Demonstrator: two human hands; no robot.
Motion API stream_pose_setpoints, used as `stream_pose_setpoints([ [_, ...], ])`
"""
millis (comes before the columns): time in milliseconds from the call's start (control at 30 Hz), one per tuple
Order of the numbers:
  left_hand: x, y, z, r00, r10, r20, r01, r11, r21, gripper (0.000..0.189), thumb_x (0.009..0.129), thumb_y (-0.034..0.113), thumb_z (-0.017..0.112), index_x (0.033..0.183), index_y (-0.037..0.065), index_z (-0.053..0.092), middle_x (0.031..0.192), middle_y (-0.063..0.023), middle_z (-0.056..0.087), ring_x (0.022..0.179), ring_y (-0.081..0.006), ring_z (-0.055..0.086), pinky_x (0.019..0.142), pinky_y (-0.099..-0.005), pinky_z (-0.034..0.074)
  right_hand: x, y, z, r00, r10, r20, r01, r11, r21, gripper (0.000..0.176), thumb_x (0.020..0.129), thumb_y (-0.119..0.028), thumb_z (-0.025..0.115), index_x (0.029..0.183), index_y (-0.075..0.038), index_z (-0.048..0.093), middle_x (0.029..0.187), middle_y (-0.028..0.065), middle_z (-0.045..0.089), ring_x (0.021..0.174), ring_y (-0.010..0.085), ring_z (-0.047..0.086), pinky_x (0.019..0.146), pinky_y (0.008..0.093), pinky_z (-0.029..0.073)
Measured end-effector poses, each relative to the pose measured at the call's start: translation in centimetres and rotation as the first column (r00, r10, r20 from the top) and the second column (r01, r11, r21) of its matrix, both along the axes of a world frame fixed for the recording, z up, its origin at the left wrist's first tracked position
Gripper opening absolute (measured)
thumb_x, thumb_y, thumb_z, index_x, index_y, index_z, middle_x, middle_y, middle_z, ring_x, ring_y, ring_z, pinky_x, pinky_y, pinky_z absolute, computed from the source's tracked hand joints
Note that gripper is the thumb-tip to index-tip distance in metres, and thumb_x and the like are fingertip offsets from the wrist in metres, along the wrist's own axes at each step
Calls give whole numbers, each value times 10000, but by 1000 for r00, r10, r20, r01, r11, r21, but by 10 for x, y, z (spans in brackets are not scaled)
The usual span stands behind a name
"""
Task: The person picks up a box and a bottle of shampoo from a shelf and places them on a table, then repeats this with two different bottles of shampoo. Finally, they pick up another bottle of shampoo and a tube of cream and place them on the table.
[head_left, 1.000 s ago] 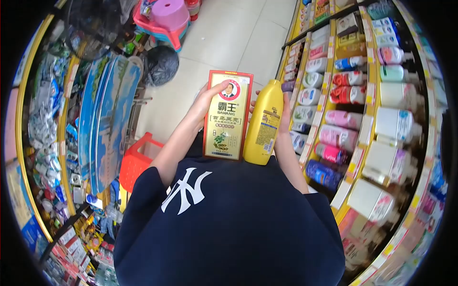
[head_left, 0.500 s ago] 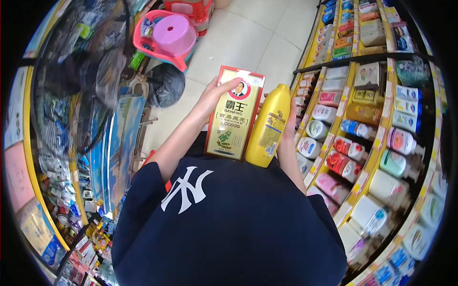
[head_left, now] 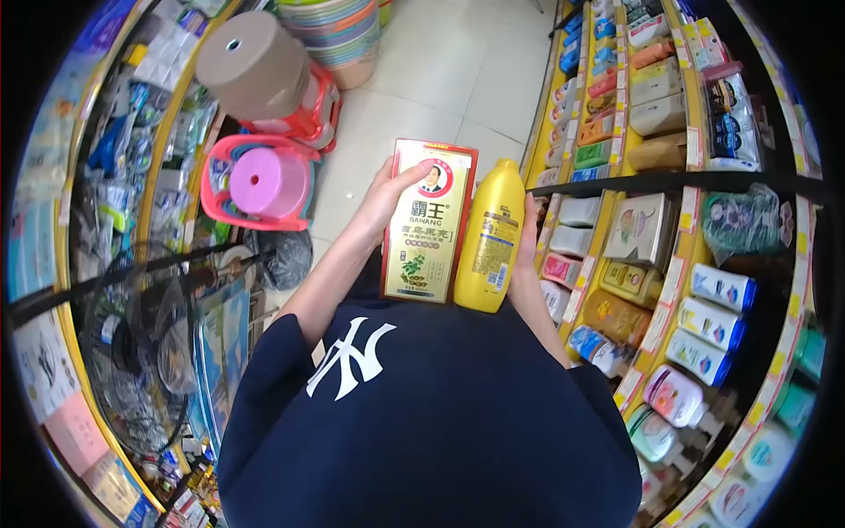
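Box point(head_left: 424, 251) was clasped by left grip point(head_left: 385, 199); bottle point(head_left: 486, 251), at its three o'clock, by right grip point(head_left: 526, 246); bottle, seemingly slick, was best held mid-body.

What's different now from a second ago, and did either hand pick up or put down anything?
The purple stool has slid down and left in the picture, and a brown stool and coloured bins now show beyond it; the person has probably walked forward. Nothing was taken or let go: the left hand still holds the red-and-gold box, the right hand the yellow bottle.
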State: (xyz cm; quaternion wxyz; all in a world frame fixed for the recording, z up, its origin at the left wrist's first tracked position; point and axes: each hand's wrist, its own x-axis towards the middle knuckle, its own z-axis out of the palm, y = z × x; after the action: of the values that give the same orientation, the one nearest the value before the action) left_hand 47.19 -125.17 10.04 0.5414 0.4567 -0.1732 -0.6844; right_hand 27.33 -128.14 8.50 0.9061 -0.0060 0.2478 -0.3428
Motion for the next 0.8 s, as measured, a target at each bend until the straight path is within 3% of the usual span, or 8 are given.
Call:
stream_pose_setpoints([
  [300, -10, -197, -18, 987, -124, -98, 119, 991, -52, 469, 850, 371, 428, 1098, -24, 369, 1007, -127, 516, 901, -149, 534, 759, -264, 446, -8, -163, -2, 972, -230, -43, 229, 973, -9, 684, 779, -603, 282, 1151, -45, 415, 1010, 182, 522, 797, 274, 571, 655, 393, 493],
  [400, 0, -269, -12, 986, -138, -92, 129, 987, -96, 443, 864, 369, 399, 1106, -2, 377, 1004, -109, 515, 895, -132, 527, 763, -262, 438, -5, -233, -11, 982, -176, -71, 161, 971, -176, 697, 771, -616, 281, 1148, -46, 417, 1011, 171, 522, 806, 275, 563, 655, 403, 486],
  [500, 16, -345, 10, 987, -146, -72, 134, 979, -156, 416, 870, 357, 393, 1098, 9, 383, 999, -102, 513, 902, -124, 515, 781, -257, 418, 12, -310, 6, 975, -205, -89, 188, 968, -169, 714, 761, -631, 282, 1144, -44, 419, 1015, 164, 520, 818, 271, 557, 656, 403, 484],
  [567, 26, -392, 14, 992, -126, -10, 122, 974, -193, 410, 870, 355, 395, 1089, 8, 386, 994, -101, 514, 904, -124, 512, 787, -257, 412, 30, -358, 23, 970, -244, 3, 243, 965, -102, 676, 787, -603, 274, 1160, -56, 414, 1021, 143, 523, 835, 258, 557, 668, 411, 481],
  [633, 35, -430, 17, 992, -125, 8, 124, 973, -194, 412, 864, 347, 415, 1095, 7, 384, 995, -102, 512, 906, -128, 511, 785, -258, 414, 44, -396, 25, 943, -321, -87, 323, 946, 16, 648, 805, -583, 265, 1168, -67, 413, 1022, 130, 526, 843, 252, 558, 671, 413, 481],
  [800, 58, -509, 19, 994, -106, -38, 100, 987, -129, 414, 844, 303, 459, 1114, 3, 368, 1006, -113, 507, 932, -147, 510, 797, -276, 414, 58, -476, 20, 983, -158, 94, 172, 972, -158, 549, 848, -498, 266, 1131, -62, 442, 957, 124, 560, 786, 249, 582, 662, 382, 496],
])
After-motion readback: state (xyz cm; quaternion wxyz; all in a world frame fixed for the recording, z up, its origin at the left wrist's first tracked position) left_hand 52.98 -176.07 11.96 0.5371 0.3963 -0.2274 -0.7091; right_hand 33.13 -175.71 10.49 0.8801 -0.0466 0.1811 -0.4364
